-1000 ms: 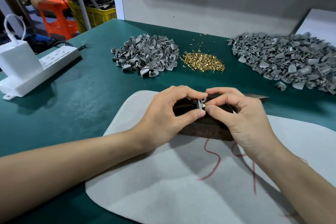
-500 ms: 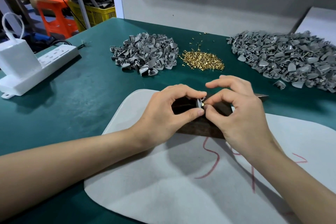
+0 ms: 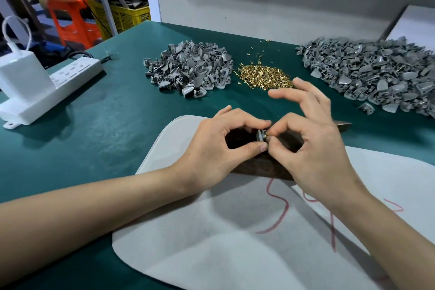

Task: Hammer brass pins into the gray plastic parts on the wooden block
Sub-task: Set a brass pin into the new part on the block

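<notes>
A dark wooden block (image 3: 263, 168) lies on a pale felt mat (image 3: 211, 242). My left hand (image 3: 219, 150) pinches a small gray plastic part (image 3: 260, 135) upright above the block between thumb and forefinger. My right hand (image 3: 313, 146) pinches a brass pin (image 3: 267, 134) against the side of that part, its other fingers spread and raised. A pile of loose brass pins (image 3: 263, 76) lies further back on the green table. Gray parts sit in two heaps, one at the middle left (image 3: 188, 68) and a larger one at the right (image 3: 376, 75).
A white power strip with a white charger (image 3: 35, 92) sits at the table's left edge. A dark pointed tool end (image 3: 343, 125) pokes out behind my right hand. One stray gray part (image 3: 366, 108) lies near the right heap. Crates and a stool stand beyond the table.
My right hand's middle, ring and little fingers have lifted and fanned out, while its thumb and forefinger stay at the part. The left hand has hardly moved.
</notes>
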The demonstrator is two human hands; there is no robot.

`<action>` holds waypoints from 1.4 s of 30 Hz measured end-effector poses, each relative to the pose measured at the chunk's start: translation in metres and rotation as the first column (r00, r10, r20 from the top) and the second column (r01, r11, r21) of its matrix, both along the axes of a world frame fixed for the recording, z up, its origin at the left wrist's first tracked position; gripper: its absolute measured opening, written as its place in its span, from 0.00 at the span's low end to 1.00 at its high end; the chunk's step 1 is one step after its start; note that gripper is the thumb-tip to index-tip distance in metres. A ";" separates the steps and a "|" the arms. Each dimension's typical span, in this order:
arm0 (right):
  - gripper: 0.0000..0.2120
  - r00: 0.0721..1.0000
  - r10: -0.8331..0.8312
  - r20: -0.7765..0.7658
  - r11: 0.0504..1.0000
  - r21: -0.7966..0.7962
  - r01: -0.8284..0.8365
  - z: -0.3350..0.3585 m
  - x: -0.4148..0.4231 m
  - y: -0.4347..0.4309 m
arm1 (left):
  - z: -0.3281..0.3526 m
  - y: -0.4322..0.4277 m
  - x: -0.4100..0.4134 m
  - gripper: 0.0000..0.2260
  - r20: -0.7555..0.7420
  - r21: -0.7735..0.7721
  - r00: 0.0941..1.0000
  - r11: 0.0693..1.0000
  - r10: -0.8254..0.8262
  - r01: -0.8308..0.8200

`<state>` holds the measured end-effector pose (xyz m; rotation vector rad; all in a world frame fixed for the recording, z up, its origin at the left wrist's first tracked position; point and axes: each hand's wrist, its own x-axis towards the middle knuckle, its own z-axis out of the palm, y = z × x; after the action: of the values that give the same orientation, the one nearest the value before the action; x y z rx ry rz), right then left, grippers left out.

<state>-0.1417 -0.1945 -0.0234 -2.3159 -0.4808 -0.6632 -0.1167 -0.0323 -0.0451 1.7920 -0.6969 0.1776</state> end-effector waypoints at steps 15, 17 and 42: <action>0.06 0.936 -0.008 -0.351 0.953 0.281 0.114 -0.001 -0.003 -0.010 | -0.001 0.002 -0.001 0.11 -0.022 -0.046 1.000 0.999 0.011 -0.012; 0.05 0.938 0.030 -0.346 0.946 0.313 0.085 -0.001 -0.004 -0.008 | -0.001 0.002 -0.001 0.11 -0.022 -0.030 1.000 0.999 0.008 -0.009; 0.04 0.995 -0.094 -0.046 0.994 0.057 0.096 0.001 -0.006 -0.008 | 0.000 0.003 -0.002 0.10 -0.034 -0.068 0.999 0.997 -0.042 0.040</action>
<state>-0.1481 -0.2030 -0.0220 -2.3031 -0.3282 -0.6627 -0.1187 -0.0297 -0.0455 1.7111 -0.6941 0.1404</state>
